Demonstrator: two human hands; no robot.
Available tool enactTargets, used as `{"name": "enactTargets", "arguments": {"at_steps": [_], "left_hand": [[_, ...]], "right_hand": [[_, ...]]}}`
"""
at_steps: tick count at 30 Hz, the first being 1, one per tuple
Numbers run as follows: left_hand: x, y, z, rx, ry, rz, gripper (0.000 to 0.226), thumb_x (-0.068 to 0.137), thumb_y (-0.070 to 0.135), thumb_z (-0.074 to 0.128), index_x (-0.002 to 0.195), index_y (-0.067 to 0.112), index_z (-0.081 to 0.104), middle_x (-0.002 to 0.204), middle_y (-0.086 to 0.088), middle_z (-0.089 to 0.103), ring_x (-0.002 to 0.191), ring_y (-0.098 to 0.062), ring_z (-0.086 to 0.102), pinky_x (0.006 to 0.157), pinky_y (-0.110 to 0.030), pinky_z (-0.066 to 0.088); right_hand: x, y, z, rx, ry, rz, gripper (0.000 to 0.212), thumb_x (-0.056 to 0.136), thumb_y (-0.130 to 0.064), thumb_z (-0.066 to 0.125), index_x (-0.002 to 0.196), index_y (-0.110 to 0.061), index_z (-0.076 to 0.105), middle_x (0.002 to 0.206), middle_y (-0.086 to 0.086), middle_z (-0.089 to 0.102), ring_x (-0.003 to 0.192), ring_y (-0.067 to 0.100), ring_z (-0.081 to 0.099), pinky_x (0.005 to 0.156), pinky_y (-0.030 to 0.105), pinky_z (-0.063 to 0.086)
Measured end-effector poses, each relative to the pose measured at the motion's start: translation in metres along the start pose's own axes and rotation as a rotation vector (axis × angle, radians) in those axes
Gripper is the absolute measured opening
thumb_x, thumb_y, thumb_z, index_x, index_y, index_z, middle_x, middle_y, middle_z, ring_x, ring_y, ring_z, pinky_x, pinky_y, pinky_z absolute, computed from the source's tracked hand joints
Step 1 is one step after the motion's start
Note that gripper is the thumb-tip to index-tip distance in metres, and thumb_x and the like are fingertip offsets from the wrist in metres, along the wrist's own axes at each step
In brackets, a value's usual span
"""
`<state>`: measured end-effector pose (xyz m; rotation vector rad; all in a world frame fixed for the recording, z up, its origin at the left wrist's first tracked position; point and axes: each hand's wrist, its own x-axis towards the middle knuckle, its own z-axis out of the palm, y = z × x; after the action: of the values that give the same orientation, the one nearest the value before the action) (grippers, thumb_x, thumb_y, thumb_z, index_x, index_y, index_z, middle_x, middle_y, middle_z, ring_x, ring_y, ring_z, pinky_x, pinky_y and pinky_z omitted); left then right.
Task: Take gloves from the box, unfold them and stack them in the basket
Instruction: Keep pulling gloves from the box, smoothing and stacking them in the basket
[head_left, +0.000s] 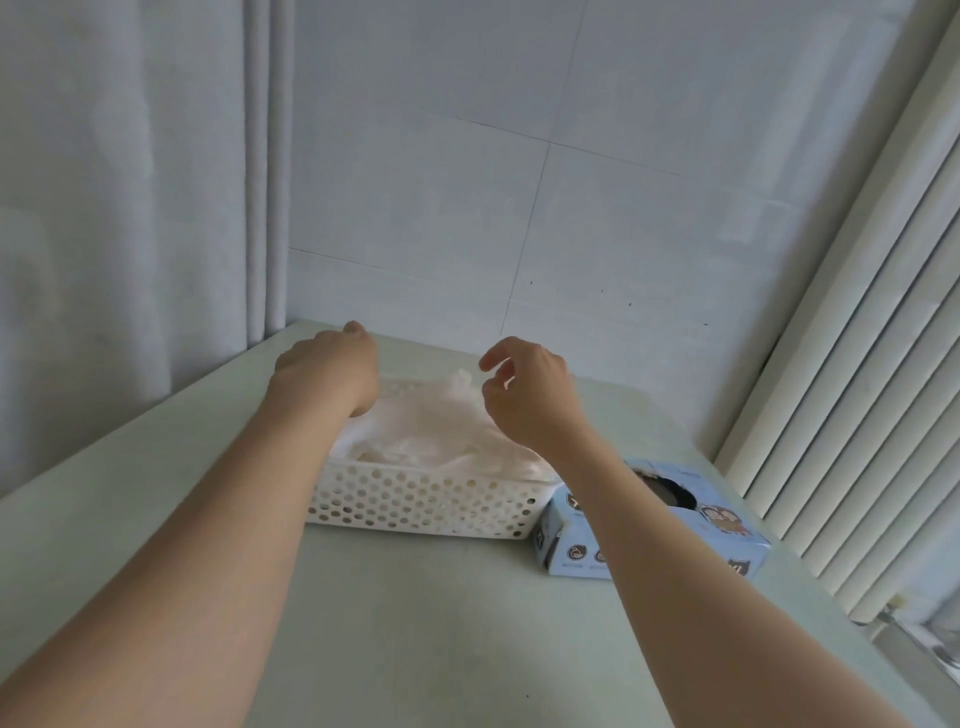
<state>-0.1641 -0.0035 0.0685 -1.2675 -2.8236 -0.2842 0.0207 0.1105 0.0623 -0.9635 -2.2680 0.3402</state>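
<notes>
Stacking step: both hands are over the basket at 12 o'clock, with the gloves piled inside. My left hand is curled knuckles-up at the pile's 10 o'clock corner, can't tell if it pinches anything. My right hand is loosely curled and holds nothing. Next move, I judge, is reaching right to the box, just beside the basket at 4 o'clock, but my own forearm crosses its opening; blinds at 3.

Left hand curled over white perforated basket, right hand loosely curled just above heaped translucent gloves, blue glove box beneath right forearm
</notes>
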Motion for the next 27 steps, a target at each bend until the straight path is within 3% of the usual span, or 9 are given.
{"name": "enactTargets", "arguments": {"at_steps": [4, 7, 10, 14, 16, 18, 21, 23, 27], "left_hand": [[-0.006, 0.012, 0.000, 0.000, -0.123, 0.276, 0.037, 0.104, 0.031, 0.056, 0.140, 0.034, 0.047, 0.145, -0.005, 0.038, 0.137, -0.034, 0.036, 0.110, -0.052, 0.042], [-0.019, 0.031, -0.005, -0.034, -0.282, 0.383, 0.051, 0.104, 0.049, 0.053, 0.153, 0.043, 0.039, 0.154, 0.000, 0.037, 0.135, -0.030, 0.048, 0.111, -0.046, 0.043], [-0.023, 0.043, 0.000, 0.086, -0.366, 0.404, 0.057, 0.104, 0.048, 0.049, 0.159, 0.044, 0.033, 0.161, 0.002, 0.036, 0.135, -0.028, 0.052, 0.109, -0.042, 0.044], [-0.027, 0.048, -0.001, 0.117, -0.413, 0.433, 0.054, 0.103, 0.030, 0.048, 0.156, 0.036, 0.041, 0.156, 0.004, 0.048, 0.131, -0.023, 0.053, 0.105, -0.037, 0.044], [-0.031, 0.051, -0.005, 0.106, -0.352, 0.438, 0.048, 0.101, 0.025, 0.050, 0.149, 0.033, 0.050, 0.148, 0.002, 0.054, 0.112, -0.021, 0.055, 0.092, -0.034, 0.045], [-0.035, 0.055, -0.009, 0.081, -0.258, 0.448, 0.040, 0.103, 0.025, 0.052, 0.142, 0.028, 0.054, 0.142, 0.000, 0.055, 0.103, -0.019, 0.050, 0.085, -0.032, 0.041], [-0.040, 0.064, -0.012, -0.050, -0.111, 0.487, 0.036, 0.106, 0.025, 0.051, 0.142, 0.024, 0.047, 0.138, -0.003, 0.051, 0.108, -0.019, 0.051, 0.087, -0.033, 0.042], [-0.045, 0.075, -0.012, -0.185, -0.028, 0.557, 0.029, 0.109, 0.021, 0.046, 0.138, 0.022, 0.045, 0.125, -0.002, 0.053, 0.103, -0.018, 0.056, 0.083, -0.034, 0.045], [-0.067, 0.107, -0.001, -0.322, 0.062, 0.732, 0.021, 0.111, 0.022, 0.041, 0.126, 0.023, 0.055, 0.104, 0.012, 0.052, 0.085, -0.001, 0.052, 0.074, -0.023, 0.042]], "right_hand": [[-0.014, -0.004, -0.014, 0.029, -0.228, -0.066, 0.028, 0.090, -0.028, 0.066, 0.117, -0.028, 0.074, 0.105, -0.002, 0.067, 0.087, 0.003, 0.058, 0.066, 0.018, 0.041], [-0.022, 0.002, -0.015, -0.066, -0.408, -0.042, 0.034, 0.092, -0.026, 0.066, 0.126, -0.028, 0.071, 0.111, -0.002, 0.070, 0.089, 0.009, 0.064, 0.065, 0.019, 0.046], [-0.031, 0.007, -0.010, -0.088, -0.426, -0.050, 0.033, 0.093, -0.018, 0.063, 0.125, -0.020, 0.072, 0.110, 0.001, 0.072, 0.075, 0.014, 0.069, 0.061, 0.027, 0.059], [-0.038, 0.010, -0.009, -0.088, -0.378, -0.114, 0.028, 0.096, -0.014, 0.046, 0.085, -0.001, 0.068, 0.072, 0.010, 0.063, 0.053, 0.019, 0.047, 0.058, 0.048, 0.055], [-0.043, 0.015, -0.011, -0.039, -0.331, -0.149, 0.031, 0.097, -0.013, 0.043, 0.089, -0.003, 0.072, 0.062, 0.008, 0.060, 0.053, 0.013, 0.045, 0.060, 0.044, 0.055], [-0.052, 0.022, -0.016, 0.047, -0.234, -0.182, 0.035, 0.098, -0.009, 0.045, 0.104, -0.014, 0.079, 0.067, -0.006, 0.066, 0.056, 0.006, 0.053, 0.056, 0.023, 0.049], [-0.065, 0.041, -0.028, 0.207, 0.006, -0.170, 0.038, 0.095, 0.001, 0.047, 0.103, -0.016, 0.080, 0.088, -0.007, 0.078, 0.068, 0.023, 0.070, 0.064, 0.033, 0.057], [-0.070, 0.060, -0.037, 0.253, 0.132, -0.103, 0.042, 0.094, 0.006, 0.045, 0.094, -0.016, 0.081, 0.089, -0.011, 0.078, 0.070, 0.027, 0.073, 0.067, 0.037, 0.060], [-0.079, 0.093, -0.058, 0.200, 0.233, 0.083, 0.044, 0.086, 0.009, 0.045, 0.077, -0.018, 0.078, 0.071, -0.006, 0.075, 0.044, 0.007, 0.054, 0.046, 0.023, 0.047]]}}
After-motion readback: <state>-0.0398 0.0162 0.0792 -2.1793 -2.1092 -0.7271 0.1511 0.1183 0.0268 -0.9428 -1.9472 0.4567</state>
